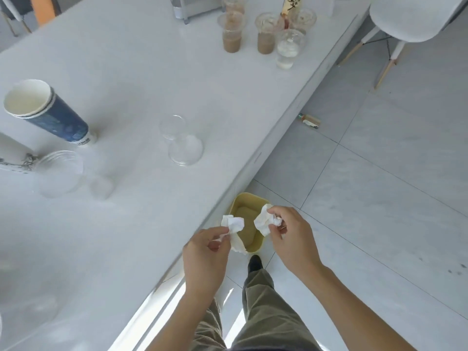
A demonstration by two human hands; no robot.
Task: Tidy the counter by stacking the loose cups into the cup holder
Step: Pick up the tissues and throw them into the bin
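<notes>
Cups are the task's objects, and all of them stand or lie on the desk (126, 72), none in either hand. Ordered by size: the desk is a long white slab running from 7 o'clock to 1 o'clock. A small yellow waste bin (255, 243) stands on the floor at its edge, at 6 o'clock.

At 9 o'clock, nested blue paper cups (48, 112) stand base down; in this wide view their long axis leans toward 10 o'clock, with the open mouth at that end. At 8 o'clock is a stack of clear plastic cups (60, 171), orientation unclear. Near centre, two clear cups (181, 141) rest touching. At 1 o'clock stand filled drink cups (231, 34). No cup holder can be identified.

The left hand (205, 259) pinches a crumpled tissue (234, 230) between thumb and fingertips. The right hand (291, 241) pinches a second crumpled tissue (264, 220) likewise. Both are held directly over the bin, probably for disposal, which would free the hands before cup stacking begins.
</notes>
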